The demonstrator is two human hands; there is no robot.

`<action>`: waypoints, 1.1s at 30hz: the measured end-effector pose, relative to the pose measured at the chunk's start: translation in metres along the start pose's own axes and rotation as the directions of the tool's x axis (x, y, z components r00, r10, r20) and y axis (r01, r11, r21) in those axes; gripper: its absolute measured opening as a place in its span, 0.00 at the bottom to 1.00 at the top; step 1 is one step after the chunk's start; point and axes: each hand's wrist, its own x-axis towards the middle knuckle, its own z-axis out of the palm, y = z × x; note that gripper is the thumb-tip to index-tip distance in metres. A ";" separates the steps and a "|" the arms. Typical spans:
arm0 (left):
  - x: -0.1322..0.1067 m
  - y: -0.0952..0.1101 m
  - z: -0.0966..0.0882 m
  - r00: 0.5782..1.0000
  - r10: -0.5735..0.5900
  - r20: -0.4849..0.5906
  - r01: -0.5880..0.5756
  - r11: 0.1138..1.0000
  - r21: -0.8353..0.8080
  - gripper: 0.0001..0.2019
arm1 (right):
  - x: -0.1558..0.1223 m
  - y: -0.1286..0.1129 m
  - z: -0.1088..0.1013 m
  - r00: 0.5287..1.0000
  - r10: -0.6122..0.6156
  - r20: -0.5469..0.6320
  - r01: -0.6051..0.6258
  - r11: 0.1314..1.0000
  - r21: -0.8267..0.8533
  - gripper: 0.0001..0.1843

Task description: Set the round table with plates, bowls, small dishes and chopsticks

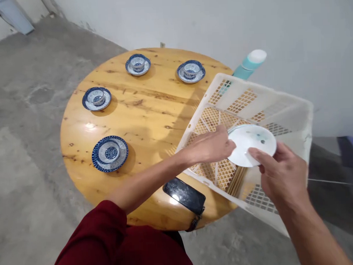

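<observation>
Over the white plastic basket, both hands grip a white round plate with a glossy surface and a few small dark spots. My left hand has its fingers closed at the plate's left edge. At the right edge, my right hand holds it with the thumb on top and fingers underneath. A thin second rim shows along the upper left, so I cannot tell whether it is one plate or a stack. Below it in the basket lie several brown chopsticks.
On the round wooden table stand several blue-patterned plates with bowls, one at the near left. A black phone lies by the front edge. Behind the basket stands a teal cylinder with a white top. The basket overhangs the table's right side.
</observation>
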 end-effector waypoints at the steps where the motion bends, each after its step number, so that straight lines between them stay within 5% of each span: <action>1: -0.020 -0.001 0.000 1.000 0.009 -0.023 -0.010 0.999 -0.032 0.23 | -0.016 -0.010 0.001 1.000 0.016 -0.008 -0.016 0.999 0.028 0.25; 7: -0.151 -0.054 0.020 0.997 -0.038 -0.066 0.032 0.995 -0.093 0.19 | -0.135 -0.027 0.055 0.992 -0.023 0.125 0.022 1.000 0.005 0.25; 16: -0.382 -0.201 0.087 0.961 -0.270 -0.057 0.253 0.944 -0.211 0.27 | -0.369 -0.034 0.194 0.914 0.088 0.396 -0.056 0.994 -0.091 0.27; 21: -0.478 -0.257 0.096 0.883 -0.464 -0.068 0.425 0.853 -0.304 0.25 | -0.453 -0.043 0.271 0.839 0.111 0.532 -0.064 0.992 -0.105 0.25; 26: -0.519 -0.286 0.088 0.831 -0.528 -0.177 0.431 0.811 -0.395 0.25 | -0.465 -0.059 0.318 0.807 0.019 0.591 0.045 0.995 -0.094 0.25; 33: -0.504 -0.328 0.042 0.838 -0.507 -0.200 0.380 0.806 -0.454 0.24 | -0.432 -0.080 0.376 0.838 -0.032 0.544 0.060 0.998 -0.034 0.24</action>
